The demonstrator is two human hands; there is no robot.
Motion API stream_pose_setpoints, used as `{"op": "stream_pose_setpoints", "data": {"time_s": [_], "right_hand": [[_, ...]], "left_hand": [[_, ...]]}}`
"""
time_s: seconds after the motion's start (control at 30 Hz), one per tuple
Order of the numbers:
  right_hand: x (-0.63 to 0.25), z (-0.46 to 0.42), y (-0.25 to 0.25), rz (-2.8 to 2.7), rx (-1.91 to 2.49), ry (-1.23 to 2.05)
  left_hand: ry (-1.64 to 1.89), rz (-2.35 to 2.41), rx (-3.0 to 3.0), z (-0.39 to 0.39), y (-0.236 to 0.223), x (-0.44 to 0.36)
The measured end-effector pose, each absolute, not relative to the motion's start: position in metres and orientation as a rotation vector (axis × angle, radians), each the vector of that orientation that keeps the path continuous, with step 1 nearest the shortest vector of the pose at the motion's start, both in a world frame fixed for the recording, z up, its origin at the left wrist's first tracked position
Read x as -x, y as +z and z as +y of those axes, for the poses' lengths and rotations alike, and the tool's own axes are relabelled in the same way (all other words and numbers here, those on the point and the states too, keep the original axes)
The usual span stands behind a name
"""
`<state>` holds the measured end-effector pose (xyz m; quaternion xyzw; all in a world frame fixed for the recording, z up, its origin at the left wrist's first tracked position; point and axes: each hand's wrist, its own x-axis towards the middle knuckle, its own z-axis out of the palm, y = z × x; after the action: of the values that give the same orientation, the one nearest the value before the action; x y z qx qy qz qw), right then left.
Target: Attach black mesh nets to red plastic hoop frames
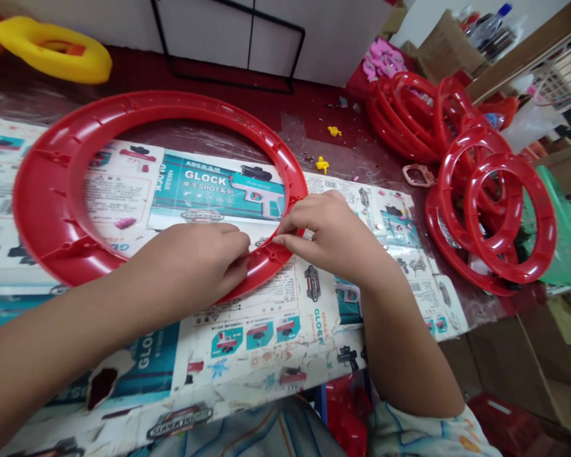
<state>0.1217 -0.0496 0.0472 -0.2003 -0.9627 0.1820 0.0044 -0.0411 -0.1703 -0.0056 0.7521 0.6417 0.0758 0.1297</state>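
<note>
A large red plastic ring point(42, 209) lies on the printed cardboard sheet point(285, 298), its ribbed hollow side facing up. My left hand point(190, 260) is closed over the ring's near edge, the fingers curled and their tips hidden behind the hand. Just to the right, my right hand point(328, 235) grips the ring's right-hand part, with thumb and fingers pinched together on the rim. Whether a small part sits under the fingertips cannot be seen. Inside the ring a small pink piece point(125, 223) rests on the cardboard.
Several smaller red rings point(509, 216) are piled at the right, near a green plastic sheet point(556, 228). Small yellow pieces point(322, 165) lie beyond the large ring. A yellow ring-shaped part point(52, 54) is at the far left. A black wire frame point(228, 76) stands behind.
</note>
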Motion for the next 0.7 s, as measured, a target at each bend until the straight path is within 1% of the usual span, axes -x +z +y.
{"op": "stream_pose_setpoints", "data": {"time_s": [0.13,0.4,0.6,0.7], "right_hand": [[-0.123,-0.049,0.046,-3.015,0.655,0.503],[-0.124,-0.038,0.041,-2.985,0.617,0.751],[-0.118,-0.046,0.040,-2.983,0.888,0.712],[-0.116,-0.051,0.040,-2.998,0.917,0.695]], "left_hand": [[0.229,1.859,-2.173,-0.169,-0.008,0.041],[0.236,1.772,-2.240,-0.170,-0.010,0.050],[0.208,1.779,-2.217,-0.170,-0.010,0.053],[0.184,1.817,-2.182,-0.172,-0.004,0.051]]}}
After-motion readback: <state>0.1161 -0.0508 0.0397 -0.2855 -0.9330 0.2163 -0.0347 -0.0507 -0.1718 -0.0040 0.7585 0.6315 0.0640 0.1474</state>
